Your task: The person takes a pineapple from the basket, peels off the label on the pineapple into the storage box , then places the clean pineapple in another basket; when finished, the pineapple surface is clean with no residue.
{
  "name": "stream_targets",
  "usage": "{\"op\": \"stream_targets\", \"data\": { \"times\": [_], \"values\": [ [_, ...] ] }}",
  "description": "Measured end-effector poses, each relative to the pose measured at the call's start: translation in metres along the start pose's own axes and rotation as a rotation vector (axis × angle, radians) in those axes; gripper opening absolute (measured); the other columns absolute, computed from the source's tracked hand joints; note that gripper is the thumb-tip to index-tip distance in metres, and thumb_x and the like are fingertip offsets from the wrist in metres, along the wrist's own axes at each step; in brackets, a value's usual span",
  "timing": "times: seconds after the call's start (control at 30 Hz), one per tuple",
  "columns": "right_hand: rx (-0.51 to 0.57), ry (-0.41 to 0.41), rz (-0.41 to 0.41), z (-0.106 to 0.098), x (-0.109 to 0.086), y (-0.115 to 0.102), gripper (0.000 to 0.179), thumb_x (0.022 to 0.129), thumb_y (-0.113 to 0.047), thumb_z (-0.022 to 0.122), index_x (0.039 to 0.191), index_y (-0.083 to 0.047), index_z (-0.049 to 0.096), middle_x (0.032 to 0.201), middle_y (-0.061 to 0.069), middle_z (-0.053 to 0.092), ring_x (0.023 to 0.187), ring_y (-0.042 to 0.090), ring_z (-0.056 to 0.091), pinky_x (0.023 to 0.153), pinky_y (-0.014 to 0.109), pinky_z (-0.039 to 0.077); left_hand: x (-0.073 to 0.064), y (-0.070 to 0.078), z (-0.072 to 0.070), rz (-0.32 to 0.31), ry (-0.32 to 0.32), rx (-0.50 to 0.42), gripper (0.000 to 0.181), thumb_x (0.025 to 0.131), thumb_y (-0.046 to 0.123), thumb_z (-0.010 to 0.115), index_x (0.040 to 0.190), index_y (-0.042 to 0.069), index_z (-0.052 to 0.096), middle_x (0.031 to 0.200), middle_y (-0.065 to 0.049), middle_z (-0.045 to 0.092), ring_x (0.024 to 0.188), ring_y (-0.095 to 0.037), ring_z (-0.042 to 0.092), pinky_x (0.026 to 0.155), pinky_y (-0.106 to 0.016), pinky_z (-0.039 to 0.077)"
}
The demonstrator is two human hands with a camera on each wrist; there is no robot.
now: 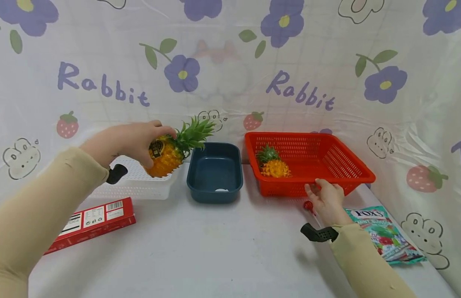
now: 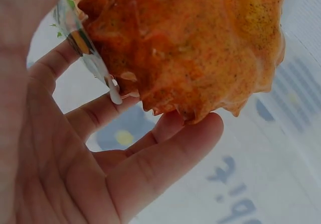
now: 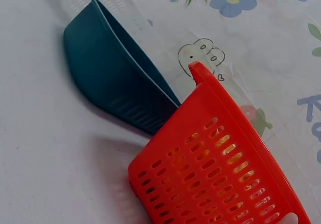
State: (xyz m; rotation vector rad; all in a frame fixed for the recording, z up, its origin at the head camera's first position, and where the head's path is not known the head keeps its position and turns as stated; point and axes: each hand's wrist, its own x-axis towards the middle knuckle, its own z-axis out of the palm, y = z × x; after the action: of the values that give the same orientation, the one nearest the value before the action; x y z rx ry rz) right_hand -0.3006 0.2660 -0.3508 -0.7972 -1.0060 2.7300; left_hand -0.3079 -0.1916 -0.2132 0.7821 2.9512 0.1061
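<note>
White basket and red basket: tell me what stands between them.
The blue bin stands between the white basket and the red basket; the head view shows this.

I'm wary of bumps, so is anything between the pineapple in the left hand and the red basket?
Yes: the blue tub stands between the held pineapple and the red basket. The held pineapple appears raised, so it could probably pass over. Inside the basket, another pineapple lies at the left end.
</note>
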Motion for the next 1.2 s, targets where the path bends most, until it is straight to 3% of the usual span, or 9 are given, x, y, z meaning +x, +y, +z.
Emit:
{"op": "stream_targets", "data": {
  "times": [0.2,0.43,0.7,0.93,1.2],
  "values": [
    [-0.005,0.001,-0.008,0.001,0.001,0.001,0.063,0.087,-0.011,0.063,0.133,-0.029,0.023,0.120,-0.007,0.037,0.114,0.015,0.040,0.088,0.028,0.049,-0.004,0.030,0.008,0.111,-0.017,0.039,0.086,0.058,0.020,0.085,0.132,0.030,0.041,0.120,-0.005,0.045,0.100,-0.023,0.052,0.080,-0.040,0.053],
    [-0.002,0.000,-0.005,0.000,0.001,0.001,0.064,0.087,-0.010,0.062,0.134,-0.028,0.022,0.130,-0.008,0.033,0.114,0.015,0.040,0.088,0.028,0.050,-0.016,0.065,0.025,0.234,-0.023,0.126,0.086,0.057,0.029,0.087,0.132,0.033,0.044,0.117,0.000,0.046,0.094,-0.019,0.054,0.078,-0.034,0.052],
    [-0.006,0.002,-0.011,0.000,0.001,0.001,0.062,0.086,-0.009,0.063,0.131,-0.028,0.025,0.122,-0.008,0.037,0.113,0.015,0.041,0.087,0.028,0.050,-0.025,0.096,0.054,0.377,-0.120,0.114,0.083,0.058,0.033,0.087,0.130,0.033,0.044,0.112,0.003,0.044,0.092,-0.014,0.052,0.076,-0.026,0.052],
    [0.003,0.012,-0.005,0.001,0.000,-0.002,0.064,0.086,-0.010,0.064,0.132,-0.029,0.024,0.121,-0.007,0.037,0.113,0.014,0.041,0.086,0.027,0.051,-0.030,0.114,0.077,0.464,-0.196,0.149,0.084,0.058,0.034,0.087,0.129,0.039,0.043,0.116,0.005,0.044,0.092,-0.014,0.050,0.076,-0.025,0.050],
    [-0.007,0.016,-0.001,0.002,-0.001,0.000,0.067,0.086,-0.010,0.063,0.136,-0.030,0.022,0.126,-0.008,0.036,0.113,0.014,0.041,0.087,0.027,0.050,-0.029,0.119,0.099,0.515,-0.233,0.221,0.083,0.059,0.036,0.086,0.128,0.043,0.041,0.116,0.007,0.044,0.087,-0.015,0.047,0.070,-0.023,0.048]
  ]
}}
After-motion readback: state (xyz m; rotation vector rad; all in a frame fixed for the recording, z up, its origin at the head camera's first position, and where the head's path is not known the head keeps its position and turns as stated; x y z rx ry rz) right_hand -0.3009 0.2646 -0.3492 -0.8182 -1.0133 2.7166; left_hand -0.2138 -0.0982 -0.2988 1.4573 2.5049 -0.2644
